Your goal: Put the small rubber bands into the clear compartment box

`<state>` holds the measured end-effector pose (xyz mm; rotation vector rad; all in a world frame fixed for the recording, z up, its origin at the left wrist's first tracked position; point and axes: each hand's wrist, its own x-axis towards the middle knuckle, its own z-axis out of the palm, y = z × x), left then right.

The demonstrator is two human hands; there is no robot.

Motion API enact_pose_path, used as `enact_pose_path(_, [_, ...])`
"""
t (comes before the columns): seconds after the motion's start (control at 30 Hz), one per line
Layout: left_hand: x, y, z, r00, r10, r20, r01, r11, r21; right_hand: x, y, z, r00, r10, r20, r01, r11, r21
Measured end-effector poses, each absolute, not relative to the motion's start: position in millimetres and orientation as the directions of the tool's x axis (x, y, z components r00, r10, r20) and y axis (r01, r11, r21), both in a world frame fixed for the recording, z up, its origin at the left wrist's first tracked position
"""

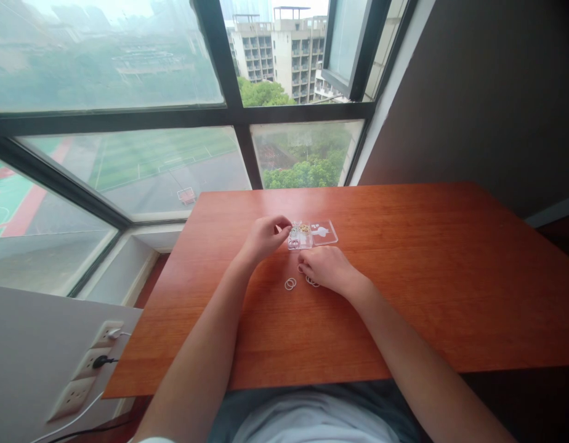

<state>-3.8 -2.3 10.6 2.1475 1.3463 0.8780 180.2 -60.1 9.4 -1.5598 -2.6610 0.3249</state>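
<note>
A small clear plastic box (294, 244) with compartments lies on the table, its lid (325, 232) folded open to the right and bearing a white figure. Gold-coloured and pale small pieces (304, 228) sit inside. My left hand (266, 238) is closed in a pinch at the box's left edge; what its fingertips hold, if anything, is too small to make out. Just in front of the box, my right hand (328, 268) pinches a thin white ring (300, 269). Below that hand lie more white rings (313, 282), partly covered, and overlapping rings (290, 283) to their left.
The reddish-brown wooden table (432, 264) reaches to the window frame (307, 112) at the back. A grey wall (473, 92) stands on the right. Plugged-in cables and sockets (88, 363) are on the low wall at left.
</note>
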Motion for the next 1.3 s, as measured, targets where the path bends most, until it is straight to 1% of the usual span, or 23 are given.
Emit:
enact_pose_path(0.2, [-3.8,-2.9,11.1,0.328,0.904,0.274,0.618,-0.424,0.662,178.1,-60.9,9.3,-0.48,0.875,-0.072,0.868,0.461,-0.185])
enact_pose_path(0.27, [-3.8,-3.3,11.9,0.329,0.904,0.274,0.616,-0.426,0.663,178.9,-59.4,7.3,-0.472,0.879,-0.064,0.869,0.451,-0.202])
enact_pose_path(0.37, [-3.9,-3.7,13.2,0.332,0.901,0.278,0.614,-0.431,0.662,183.3,-55.6,5.2,-0.436,0.899,-0.031,0.871,0.413,-0.266])
enact_pose_path(0.43, [-3.9,-3.7,13.5,0.336,0.9,0.278,0.614,-0.433,0.661,187.8,-52.7,5.3,-0.388,0.921,0.035,0.864,0.377,-0.334])
enact_pose_path(0.57, [-2.9,-3.6,12.1,0.341,0.898,0.277,0.609,-0.435,0.663,196.5,-48.2,7.2,-0.255,0.941,0.221,0.811,0.333,-0.481])
enact_pose_path(0.63, [-2.0,-3.7,11.0,0.343,0.899,0.274,0.606,-0.434,0.666,199.0,-47.2,7.9,-0.184,0.935,0.304,0.779,0.327,-0.535])
enact_pose_path(0.7, [-0.7,-4.0,10.3,0.346,0.899,0.267,0.604,-0.432,0.67,199.9,-47.0,8.0,-0.142,0.925,0.352,0.756,0.331,-0.565])
enact_pose_path(0.87, [3.2,-6.8,12.5,0.352,0.901,0.255,0.586,-0.424,0.691,198.6,-47.3,7.7,-0.12,0.924,0.364,0.762,0.321,-0.562])
enact_pose_path(0.97, [6.8,-10.4,17.5,0.366,0.899,0.24,0.542,-0.415,0.731,198.1,-47.5,7.5,-0.115,0.923,0.368,0.774,0.315,-0.549])
enact_pose_path(1.1, [12.8,-16.2,24.9,0.413,0.887,0.205,0.48,-0.403,0.779,197.6,-48.2,7.3,-0.118,0.92,0.373,0.787,0.316,-0.529])
enact_pose_path(1.3, [21.1,-22.1,29.0,0.483,0.861,0.158,0.445,-0.397,0.803,196.2,-48.8,7.5,-0.121,0.923,0.366,0.803,0.307,-0.511])
